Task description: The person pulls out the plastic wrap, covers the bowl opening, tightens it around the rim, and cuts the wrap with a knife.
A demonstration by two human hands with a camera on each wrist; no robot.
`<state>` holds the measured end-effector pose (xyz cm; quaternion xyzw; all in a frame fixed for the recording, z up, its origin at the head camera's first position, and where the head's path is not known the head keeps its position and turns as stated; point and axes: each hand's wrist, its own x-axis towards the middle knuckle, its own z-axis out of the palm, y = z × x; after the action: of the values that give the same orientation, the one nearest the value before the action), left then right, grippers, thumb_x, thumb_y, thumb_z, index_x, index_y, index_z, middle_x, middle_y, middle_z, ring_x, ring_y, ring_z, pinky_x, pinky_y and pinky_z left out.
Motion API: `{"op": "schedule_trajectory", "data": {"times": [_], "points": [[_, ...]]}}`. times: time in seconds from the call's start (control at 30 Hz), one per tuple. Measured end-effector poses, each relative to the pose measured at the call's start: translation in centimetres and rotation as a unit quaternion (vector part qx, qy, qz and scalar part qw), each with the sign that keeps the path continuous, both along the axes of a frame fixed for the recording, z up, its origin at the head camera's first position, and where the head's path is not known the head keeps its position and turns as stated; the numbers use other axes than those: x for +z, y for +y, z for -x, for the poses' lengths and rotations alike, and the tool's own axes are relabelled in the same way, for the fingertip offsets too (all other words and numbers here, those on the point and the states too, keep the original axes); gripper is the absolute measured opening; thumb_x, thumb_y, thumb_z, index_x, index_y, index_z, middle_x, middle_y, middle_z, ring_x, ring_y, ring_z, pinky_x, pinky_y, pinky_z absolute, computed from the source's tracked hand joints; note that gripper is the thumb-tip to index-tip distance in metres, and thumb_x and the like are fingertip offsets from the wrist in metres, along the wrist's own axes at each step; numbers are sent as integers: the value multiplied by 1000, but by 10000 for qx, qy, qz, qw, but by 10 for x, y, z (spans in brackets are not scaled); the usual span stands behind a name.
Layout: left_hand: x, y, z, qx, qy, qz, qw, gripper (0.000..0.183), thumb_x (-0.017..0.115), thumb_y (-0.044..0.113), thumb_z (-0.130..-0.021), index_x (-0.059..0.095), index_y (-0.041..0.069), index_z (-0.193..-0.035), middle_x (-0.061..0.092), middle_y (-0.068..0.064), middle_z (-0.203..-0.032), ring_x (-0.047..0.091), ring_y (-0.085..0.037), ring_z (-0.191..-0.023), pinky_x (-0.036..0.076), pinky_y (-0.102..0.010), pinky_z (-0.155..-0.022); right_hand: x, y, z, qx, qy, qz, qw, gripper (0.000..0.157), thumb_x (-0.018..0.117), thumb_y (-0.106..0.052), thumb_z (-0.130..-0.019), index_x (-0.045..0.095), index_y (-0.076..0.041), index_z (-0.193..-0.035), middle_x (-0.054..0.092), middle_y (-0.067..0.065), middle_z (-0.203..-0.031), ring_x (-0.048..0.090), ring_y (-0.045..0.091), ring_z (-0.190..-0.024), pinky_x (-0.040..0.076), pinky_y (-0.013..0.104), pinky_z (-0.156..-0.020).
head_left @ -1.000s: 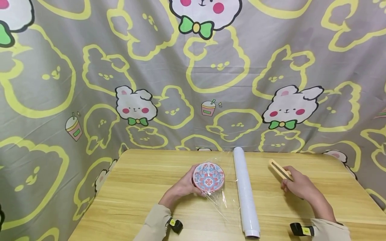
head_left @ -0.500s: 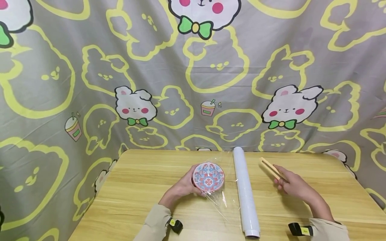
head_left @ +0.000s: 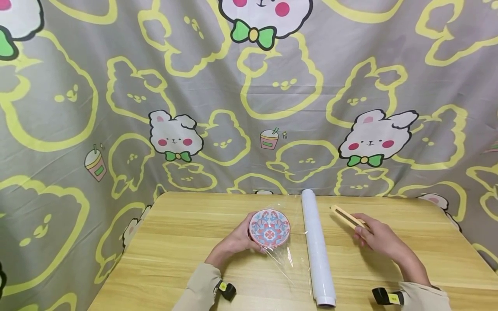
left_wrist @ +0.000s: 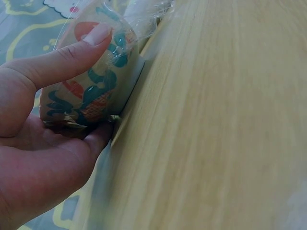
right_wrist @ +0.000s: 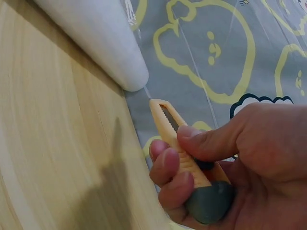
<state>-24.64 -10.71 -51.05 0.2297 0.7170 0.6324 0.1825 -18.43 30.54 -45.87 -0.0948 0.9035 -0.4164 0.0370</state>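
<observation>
My left hand [head_left: 239,237] grips the side of a small bowl [head_left: 269,228] patterned in red and blue. In the left wrist view the thumb lies along the wall of the bowl [left_wrist: 98,91] and the fingers are partly hidden beneath it. Clear cling film [head_left: 289,263] stretches over the bowl toward a long white roll of film [head_left: 319,250]. My right hand [head_left: 383,237], right of the roll, holds a yellow box cutter [head_left: 346,216] above the table. Its thumb rests on the dark slider, and a short blade [right_wrist: 147,92] sticks out at the tip of the cutter [right_wrist: 180,148].
The roll lies lengthwise on the wooden table [head_left: 175,259], between the two hands. Behind the table hangs a grey curtain [head_left: 233,95] with yellow outlines and rabbit faces. Each wrist wears a black camera strap.
My right hand has moved slightly left with the box cutter, bringing its tip closer to the roll. A bit of blade now shows at the tip. The left hand and bowl stay put.
</observation>
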Motion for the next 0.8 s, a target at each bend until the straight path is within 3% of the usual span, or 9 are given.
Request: {"op": "schedule_trajectory", "data": {"times": [0.27,0.53,0.67,0.8], "points": [[2,0,-1,125,43,175,9998,115,85,-21,-60,28,2,-156,39,-21,-155,38,-40,-141,23,-52,-122,2,-2,2,-349,317,-402,9981,37,50,-18,-109,49,3,-141,59,4,-72,47,8,-53,40,24,-48],[4,1,-2,96,72,72,9999,119,85,-23,-59,24,2,-157,36,-23,-156,36,-42,-142,23,-53,-122,3,-4,4,-605,361,-403,9967,41,50,-25,-110,48,1,-141,61,5,-69,47,11,-49,41,25,-46],[5,2,-3,73,21,27,10000,121,85,-24,-59,23,5,-158,34,-22,-157,36,-42,-143,24,-52,-122,6,-17,5,-761,122,291,9966,39,51,-18,-109,46,5,-139,65,11,-74,58,14,-55,55,30,-50],[6,1,-4,88,-5,61,9999,123,85,-24,-59,20,4,-159,33,-23,-158,35,-42,-143,22,-53,-122,12,-47,7,-753,-246,1121,9905,37,50,-8,-106,40,12,-136,67,21,-87,70,24,-65,63,37,-59]]}}
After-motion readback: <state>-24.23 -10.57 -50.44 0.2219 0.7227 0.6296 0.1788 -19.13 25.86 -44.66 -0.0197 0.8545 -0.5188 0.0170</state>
